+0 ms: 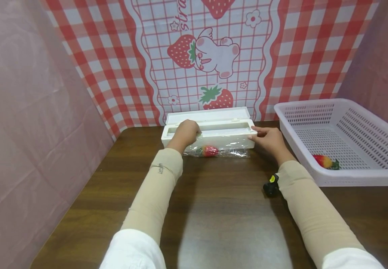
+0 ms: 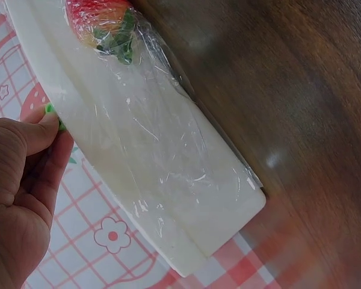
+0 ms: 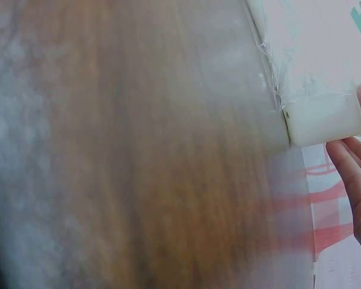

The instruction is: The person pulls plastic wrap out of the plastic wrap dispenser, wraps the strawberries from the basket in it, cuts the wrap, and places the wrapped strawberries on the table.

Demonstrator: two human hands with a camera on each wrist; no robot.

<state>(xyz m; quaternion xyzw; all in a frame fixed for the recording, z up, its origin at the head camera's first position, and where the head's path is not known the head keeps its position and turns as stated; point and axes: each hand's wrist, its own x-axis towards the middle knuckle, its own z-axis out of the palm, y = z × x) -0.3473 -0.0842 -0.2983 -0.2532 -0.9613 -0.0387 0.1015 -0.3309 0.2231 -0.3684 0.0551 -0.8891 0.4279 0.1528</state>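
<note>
A long white plastic wrap dispenser [image 1: 221,142] lies near the back of the table with its lid [image 1: 211,114] raised. Clear plastic wrap [image 2: 150,120] drapes down its front face. In front of it, a red and yellow toy strawberry [image 1: 210,151] with green leaves lies under the wrap. My left hand [image 1: 186,132] is over the dispenser's left half; its thumb and fingers pinch a small green slider [image 2: 50,109] at the top edge. With my right hand [image 1: 268,141] I grip the right end, the thumb opposite the fingers [image 3: 352,165].
A white plastic basket [image 1: 348,177] stands at the right, with another toy strawberry [image 1: 325,161] inside. A checked strawberry-print cloth [image 1: 113,63] hangs right behind the dispenser. A black wrist camera [image 1: 271,188] sticks out from the right sleeve. The wooden tabletop [image 1: 140,194] extends towards me.
</note>
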